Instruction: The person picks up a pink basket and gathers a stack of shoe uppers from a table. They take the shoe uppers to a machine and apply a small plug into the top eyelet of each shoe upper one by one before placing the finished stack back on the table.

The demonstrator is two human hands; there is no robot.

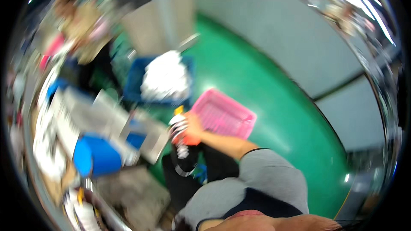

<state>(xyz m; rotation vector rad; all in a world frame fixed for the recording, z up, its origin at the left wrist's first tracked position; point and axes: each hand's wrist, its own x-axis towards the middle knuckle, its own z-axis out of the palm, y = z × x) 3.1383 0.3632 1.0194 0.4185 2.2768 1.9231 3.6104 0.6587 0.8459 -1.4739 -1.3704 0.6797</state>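
Note:
Bare and reaching forward, my right hand (193,127) is closed around a black-and-white striped bundle (177,125) with a yellow tip, held over my lap. An orange-red patch shows just under the hand; blur hides what it is. Below it lies a black piece with white markings (183,156) and a pale band, close against my black trousers. My left hand cannot be told apart from the bundle and the dark cloth. Just beyond my right hand, a pink plastic basket (224,113) rests on the floor, with no contents that I can make out.
A blue crate (136,79) heaped with white items (166,77) stands ahead. To the left are a blue cylindrical bin (96,155), grey metal-looking panels (154,143) and a cluttered table. Another person (87,30) stands far left. A grey partition (282,34) borders the green floor (274,115).

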